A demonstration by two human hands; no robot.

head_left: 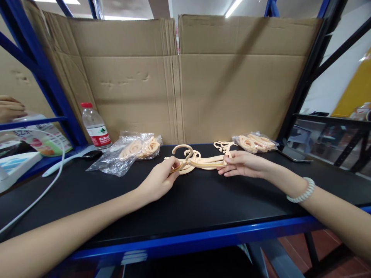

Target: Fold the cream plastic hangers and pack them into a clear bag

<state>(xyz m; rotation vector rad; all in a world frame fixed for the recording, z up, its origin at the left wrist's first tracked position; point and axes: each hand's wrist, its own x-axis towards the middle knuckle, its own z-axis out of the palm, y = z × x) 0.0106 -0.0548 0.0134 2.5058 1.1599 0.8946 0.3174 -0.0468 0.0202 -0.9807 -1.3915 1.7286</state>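
Our left hand [159, 177] and right hand [243, 164] clamp the hanger [203, 166] by both arms, sensible places; it seems light, stiff.

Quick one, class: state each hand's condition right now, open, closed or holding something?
Left hand: closed, holding one side of a beige hanger.
Right hand: closed, holding the same hanger's other end.

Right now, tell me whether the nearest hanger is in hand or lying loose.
In hand: the left hand grips the nearest hanger by one arm, while the right hand holds its opposite end.
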